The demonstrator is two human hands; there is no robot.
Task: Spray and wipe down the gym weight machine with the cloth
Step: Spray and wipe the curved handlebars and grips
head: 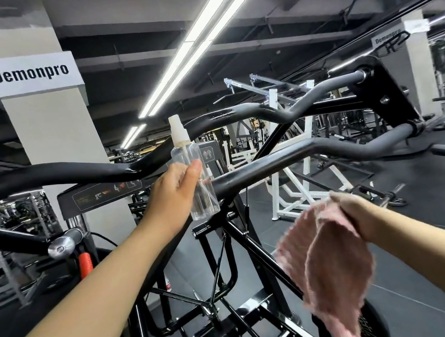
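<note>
My left hand [174, 194] grips a clear plastic spray bottle [194, 173] upright, its white nozzle level with the upper black bar [250, 113] of the weight machine. The bottle stands just in front of the lower grey handle bar [302, 154]. My right hand [352, 210] holds a pink cloth [325, 269] by its top edge; the cloth hangs loose and blurred below the hand, over the machine's black frame [248, 253]. Neither the cloth nor the bottle touches the bars.
A concrete pillar [54, 132] with a "Demonpro" sign stands behind on the left. A chrome-capped bar end [61, 247] with an orange grip juts in at the left. White machines [292, 185] and dark floor lie to the right.
</note>
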